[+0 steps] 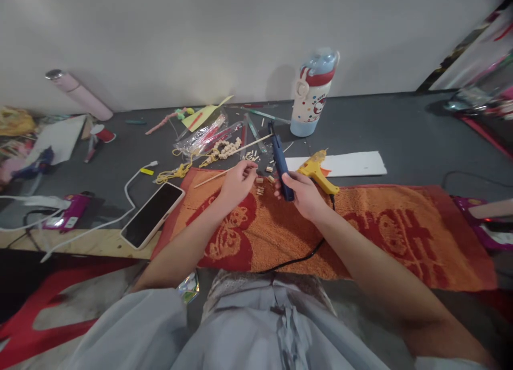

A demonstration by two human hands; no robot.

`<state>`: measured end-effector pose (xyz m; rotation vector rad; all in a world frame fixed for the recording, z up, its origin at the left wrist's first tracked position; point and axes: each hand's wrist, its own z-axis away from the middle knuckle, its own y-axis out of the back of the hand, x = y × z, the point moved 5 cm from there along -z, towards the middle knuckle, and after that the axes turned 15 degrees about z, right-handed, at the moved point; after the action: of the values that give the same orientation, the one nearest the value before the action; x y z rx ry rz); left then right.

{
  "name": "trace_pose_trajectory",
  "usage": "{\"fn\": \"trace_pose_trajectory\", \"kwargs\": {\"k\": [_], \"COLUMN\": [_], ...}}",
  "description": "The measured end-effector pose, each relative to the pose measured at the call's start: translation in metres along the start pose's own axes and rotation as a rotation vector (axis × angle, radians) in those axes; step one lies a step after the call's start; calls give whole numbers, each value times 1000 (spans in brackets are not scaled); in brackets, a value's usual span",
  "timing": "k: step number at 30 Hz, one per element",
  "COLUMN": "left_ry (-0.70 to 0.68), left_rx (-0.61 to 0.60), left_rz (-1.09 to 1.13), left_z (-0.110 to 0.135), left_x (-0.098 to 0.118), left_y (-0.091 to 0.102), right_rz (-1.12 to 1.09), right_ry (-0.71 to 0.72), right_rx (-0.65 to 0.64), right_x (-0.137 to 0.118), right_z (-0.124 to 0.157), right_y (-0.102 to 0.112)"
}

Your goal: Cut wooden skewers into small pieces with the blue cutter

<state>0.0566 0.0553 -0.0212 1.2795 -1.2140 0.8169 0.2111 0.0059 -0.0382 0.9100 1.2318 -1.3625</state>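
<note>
My right hand [303, 193] is closed around the handle of a dark blue tool [279, 157] whose tip points away from me. My left hand [237, 181] pinches a thin wooden stick [212, 178] that lies over the far edge of an orange and red towel [360, 226]. Several small wooden pieces [260, 187] lie on the towel between my two hands. A yellow glue gun [316, 170] rests just right of my right hand, its black cord running back toward me.
A phone [152, 214] on a white cable lies left of the towel. Behind are plastic bags with sticks [208, 135], wooden beads [224, 150], a white strip [348, 164], a bottle [311, 92] and a pink cylinder [80, 95] against the wall.
</note>
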Motion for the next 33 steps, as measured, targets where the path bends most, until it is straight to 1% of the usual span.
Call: {"fn": "trace_pose_trajectory", "kwargs": {"k": [3,6,10,12,16,20,28,33], "left_ry": [-93,-140,-183,-184,-183,-166,-136,-127], "left_rx": [-44,-109,-193,-232,-276,-300,-280,-269], "left_rz": [-270,-479,-649,-708,-784,-806,-818,-847], "left_z": [-5,-14,-33,-44,-59,-67,-75,-78], "left_x": [9,14,12,10,8,7,2,1], "left_y": [1,-5,-20,-27,-39,-47,-54,-53], "right_rz": [-43,-87,-134,-160,-176,-156,-135,-152], "right_ry": [18,28,9,-8,-22,4,31,28], "right_rx": [57,104,135,149,153,138,118,113], "right_x": [-3,-6,-8,-7,-6,-7,-9,-9], "right_z": [-2,-4,-7,-9,-12,-12,-10,-10], "right_y": [9,16,23,26,28,27,25,24]}}
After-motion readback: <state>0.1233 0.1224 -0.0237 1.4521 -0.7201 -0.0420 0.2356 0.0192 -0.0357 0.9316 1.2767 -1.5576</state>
